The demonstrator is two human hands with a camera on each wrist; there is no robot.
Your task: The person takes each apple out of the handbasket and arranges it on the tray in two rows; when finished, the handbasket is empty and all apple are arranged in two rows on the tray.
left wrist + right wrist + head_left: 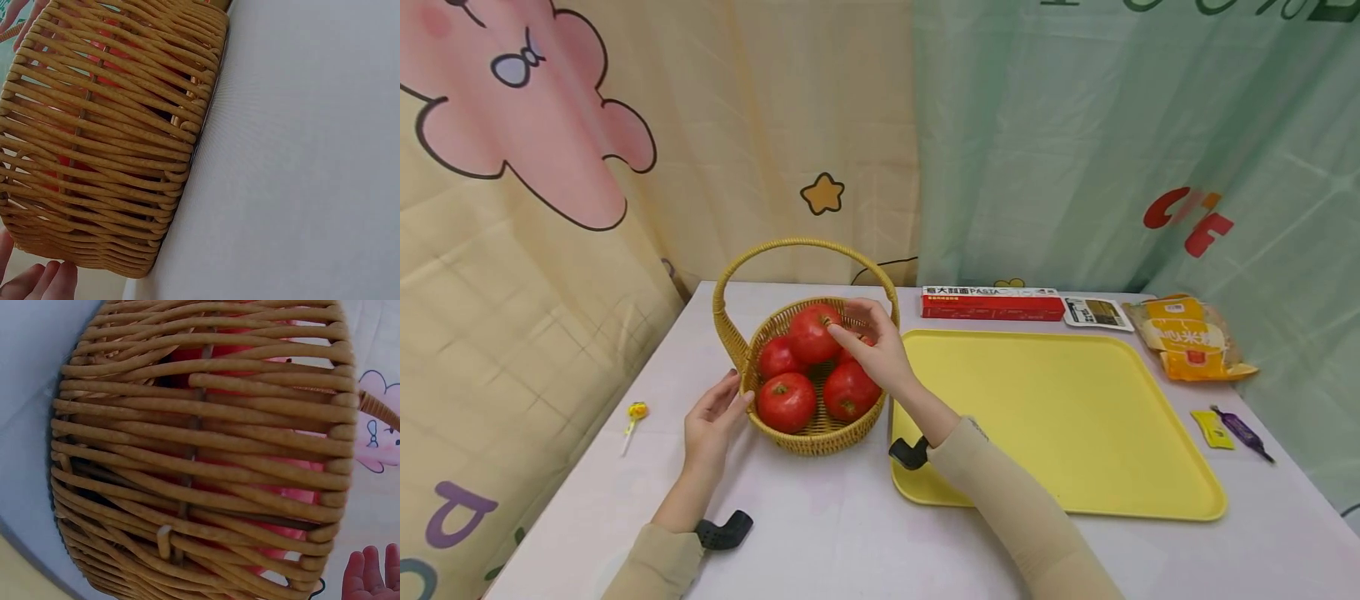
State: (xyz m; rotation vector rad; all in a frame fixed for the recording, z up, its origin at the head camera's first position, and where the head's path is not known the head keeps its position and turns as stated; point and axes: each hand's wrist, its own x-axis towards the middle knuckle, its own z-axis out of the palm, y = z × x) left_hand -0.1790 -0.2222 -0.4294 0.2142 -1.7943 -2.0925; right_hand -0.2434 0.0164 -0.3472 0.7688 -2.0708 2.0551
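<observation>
A woven basket (820, 444) with a tall arched handle holds several red pomegranates. One pomegranate (815, 332) sits on top of the others. Over the basket's right side reaches my right hand (880, 346), its thumb tip at the crown of that top pomegranate and its fingers extended beyond the fruit's right edge. In the right wrist view those fingertips (373, 573) show past the rim, with no fruit between them. My left hand (709, 423) rests against the basket's left side, thumb at the rim. Left fingertips (60, 279) appear beside the wicker wall.
Right of the basket lies a yellow tray (1037, 417). Behind it are a red pasta box (992, 305), a flat packet (1097, 313) and an orange-and-clear food bag (1191, 337). Yellow (1212, 428) and purple wrapped sweets (1243, 433) lie far right; a lollipop (636, 414) lies left.
</observation>
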